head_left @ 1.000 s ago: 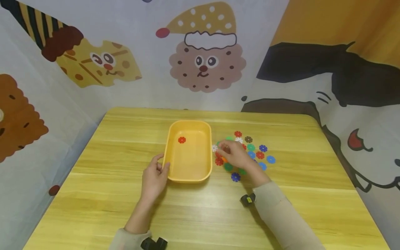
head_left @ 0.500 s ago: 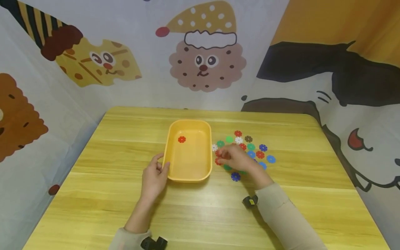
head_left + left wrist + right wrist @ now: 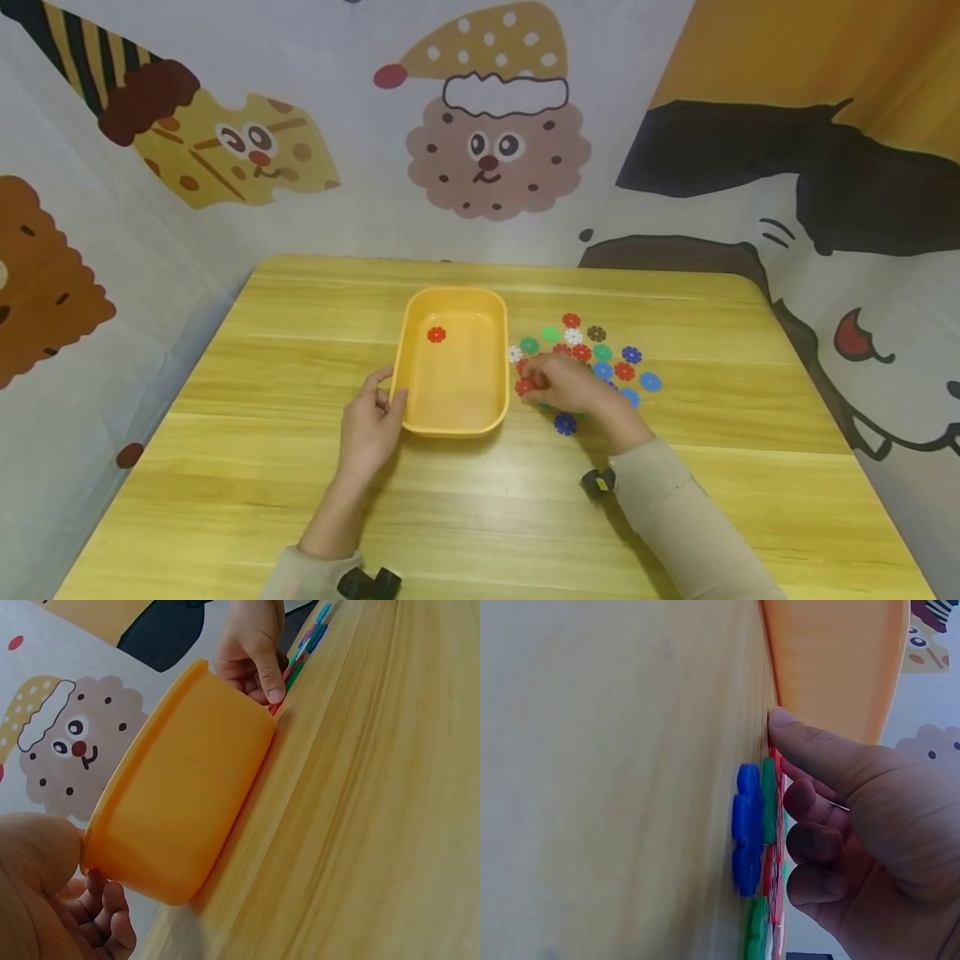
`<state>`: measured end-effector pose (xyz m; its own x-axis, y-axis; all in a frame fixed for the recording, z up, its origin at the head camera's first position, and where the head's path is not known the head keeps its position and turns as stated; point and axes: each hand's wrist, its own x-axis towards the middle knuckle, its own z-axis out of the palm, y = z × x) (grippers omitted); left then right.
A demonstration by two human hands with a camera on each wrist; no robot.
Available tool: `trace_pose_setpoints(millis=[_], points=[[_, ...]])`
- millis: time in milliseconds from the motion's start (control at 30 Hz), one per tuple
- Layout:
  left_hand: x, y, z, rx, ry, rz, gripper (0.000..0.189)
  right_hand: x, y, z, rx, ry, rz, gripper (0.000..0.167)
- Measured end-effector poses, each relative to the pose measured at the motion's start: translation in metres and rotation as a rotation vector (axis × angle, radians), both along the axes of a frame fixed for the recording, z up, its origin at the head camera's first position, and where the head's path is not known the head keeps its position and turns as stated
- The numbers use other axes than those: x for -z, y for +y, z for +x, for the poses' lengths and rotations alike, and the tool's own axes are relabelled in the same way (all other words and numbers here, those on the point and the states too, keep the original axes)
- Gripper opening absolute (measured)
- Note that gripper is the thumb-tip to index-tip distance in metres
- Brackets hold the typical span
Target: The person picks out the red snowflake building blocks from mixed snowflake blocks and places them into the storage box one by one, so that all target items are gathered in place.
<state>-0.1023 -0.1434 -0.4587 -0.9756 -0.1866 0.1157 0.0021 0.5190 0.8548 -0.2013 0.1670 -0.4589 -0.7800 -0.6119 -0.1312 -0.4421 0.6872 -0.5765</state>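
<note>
My left hand [image 3: 371, 433] grips the near left rim of a yellow plastic tray [image 3: 457, 431], thumb over the edge and fingers outside. In the left wrist view, the tray's side wall [image 3: 180, 780] rises from the table. A single red snowflake disc [image 3: 437, 334] lies inside. Right of the tray, my right hand [image 3: 573, 385] is low over scattered snowflake discs, its thumb and index finger pinching a red disc [image 3: 522, 387] at the table surface. In the right wrist view, the thumb [image 3: 810, 746] touches its edge while the other fingers curl; part of the disc is hidden.
More snowflake discs lie around my right hand: a dark blue one [image 3: 566, 424], a light blue one [image 3: 650, 382], a brown one [image 3: 596, 333] and a white one [image 3: 514, 354] near the tray. The wooden table [image 3: 300, 333] meets a cartoon-printed cloth [image 3: 345, 225] behind.
My right hand has shifted slightly down and toward me among the discs, uncovering green and red ones behind it. The left hand and tray have stayed in place.
</note>
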Motion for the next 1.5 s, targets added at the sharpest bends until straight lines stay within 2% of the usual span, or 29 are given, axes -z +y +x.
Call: trace_pose_setpoints(millis=[233,500,767,1067,1267,1500], points=[[0.0018,-0.0002,0.0006,0.000,-0.011,0.003,0.041,-0.0005,-0.0006,-0.0004,0.003,-0.026,0.025,0.023],[0.0019,-0.0002,-0.0001,0.001,-0.010,0.012,0.042,-0.0005,-0.0017,-0.0016,-0.021,0.027,0.018,0.023],[0.0028,-0.0020,0.0007,0.010,-0.012,0.037,0.043,-0.0023,-0.0010,-0.0002,-0.017,0.022,0.007,0.035],[0.0034,-0.0016,0.0005,0.017,-0.015,0.042,0.043,0.0005,-0.0002,-0.0012,-0.006,0.015,-0.047,0.028],[0.0030,-0.0015,0.0008,0.029,-0.018,0.042,0.043,0.0023,-0.0006,-0.0042,0.040,0.030,-0.115,0.022],[0.0038,-0.0027,0.0008,0.027,-0.022,0.043,0.044,-0.0026,-0.0009,-0.0079,0.140,0.093,-0.155,0.032]])
